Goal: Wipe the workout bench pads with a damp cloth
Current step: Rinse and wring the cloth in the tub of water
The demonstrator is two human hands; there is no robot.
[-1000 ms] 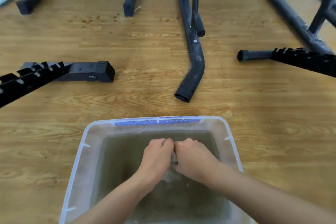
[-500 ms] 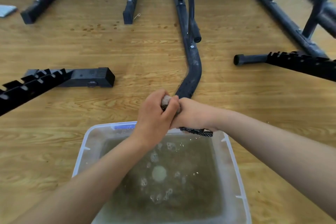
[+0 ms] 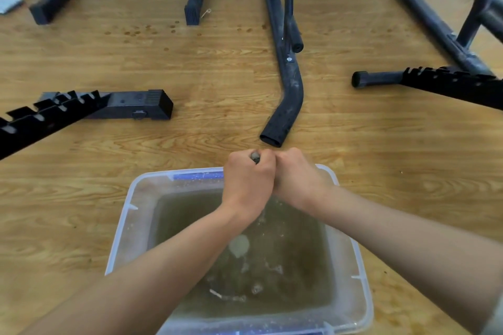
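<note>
Lifted out of the tub (image 3: 121, 226) water, the cloth (image 3: 255, 156) is now balled between left hand (image 3: 247, 185) and right hand (image 3: 299, 179), both clenched tight on it over the far rim, wringing, so it looks nearly ready for wiping.

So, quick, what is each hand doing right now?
Left hand: closed around a grey cloth, over the tub.
Right hand: closed too, pressed against the left, apparently gripping the same cloth, hidden there.

You can read no text, brand or number here; the blue strip (image 3: 198, 175) on the plastic tub (image 3: 122, 226) rim shows no legible letters.
</note>
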